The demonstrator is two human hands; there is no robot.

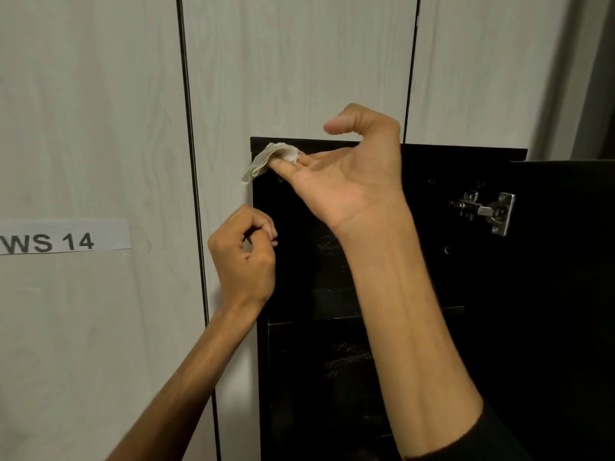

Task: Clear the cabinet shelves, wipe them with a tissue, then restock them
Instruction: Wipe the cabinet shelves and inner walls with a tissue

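Pale wood-grain panels behind a black cabinet (382, 261), interior too dark to read. Right hand (336, 181) pinches tissue (269, 159) between fingertips at the frame's 11 o'clock corner; left hand (244, 251) curled, seemingly holding nothing. Loose pinch, tissue could slip during wiping.

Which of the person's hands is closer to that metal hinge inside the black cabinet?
The right hand. It holds a tissue at the cabinet's top left corner, left of the hinge. The left hand sits lower and farther left, curled at the cabinet's left edge.
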